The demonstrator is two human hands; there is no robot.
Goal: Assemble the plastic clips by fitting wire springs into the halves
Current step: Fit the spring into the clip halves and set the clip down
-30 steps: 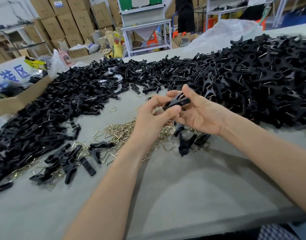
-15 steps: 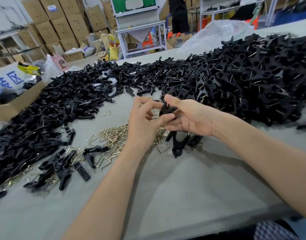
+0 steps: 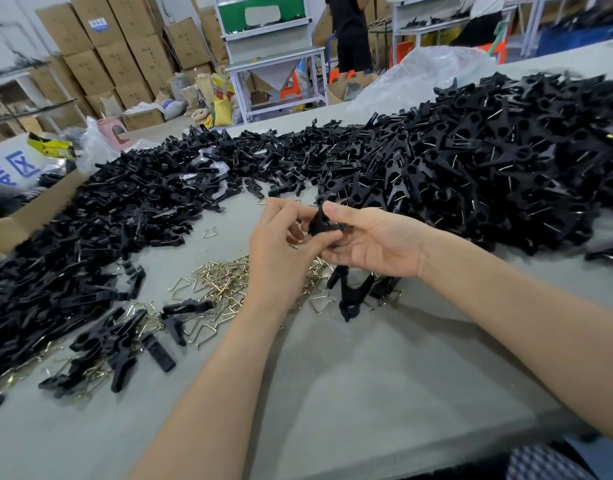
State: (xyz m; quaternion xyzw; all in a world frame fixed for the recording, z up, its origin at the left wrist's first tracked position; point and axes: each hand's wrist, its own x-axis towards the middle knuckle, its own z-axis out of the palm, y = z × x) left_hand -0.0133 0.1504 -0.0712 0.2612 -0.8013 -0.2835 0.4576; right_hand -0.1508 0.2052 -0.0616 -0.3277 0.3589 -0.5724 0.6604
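A black plastic clip [image 3: 321, 221] is held between both hands above the table's middle. My right hand [image 3: 371, 242] grips it with thumb on top and fingers curled beneath. My left hand [image 3: 281, 249] pinches its near end with thumb and fingertips. Whether a wire spring sits in it is hidden by the fingers. Loose brass-coloured wire springs [image 3: 222, 285] lie scattered under the hands. A big heap of assembled black clips [image 3: 488, 168] fills the right. Loose black clip halves [image 3: 90, 233] spread over the left.
A few clips [image 3: 353, 292] lie just below my right hand, and more clip parts [image 3: 111, 344] at the near left. A cardboard box [image 3: 24, 213] stands at the left edge, a clear plastic bag [image 3: 430, 74] behind the heap. A person stands by a white stand beyond the grey table [image 3: 367, 393].
The clip in my hands has turned from lying flat to standing more upright. My left fingers shifted round its near end, and both hands stay together over the springs.
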